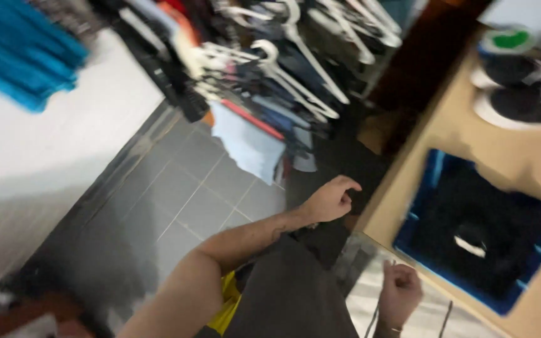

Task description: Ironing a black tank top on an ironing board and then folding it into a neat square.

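Observation:
The view is blurred and tilted. My left hand (332,199) reaches forward with its fingers curled, close to the edge of a light wooden table (408,181); nothing shows in it. My right hand (399,291) is a loose fist lower down, just off the table's near edge. A thin dark cord (370,320) runs past its wrist, and whether the hand holds it is unclear. On the table lies a dark folded garment (489,219) on a blue layer (427,181). Dark grey cloth (289,294) and a yellow piece (226,308) sit under my left arm.
A rack of clothes on white hangers (289,56) fills the top middle, with a pale blue piece (245,141) hanging low. Dark shoes with white soles (521,94) stand at the table's far end. Stacked blue fabric (20,50) rests on a white surface (51,131). Grey floor tiles (189,194) lie below.

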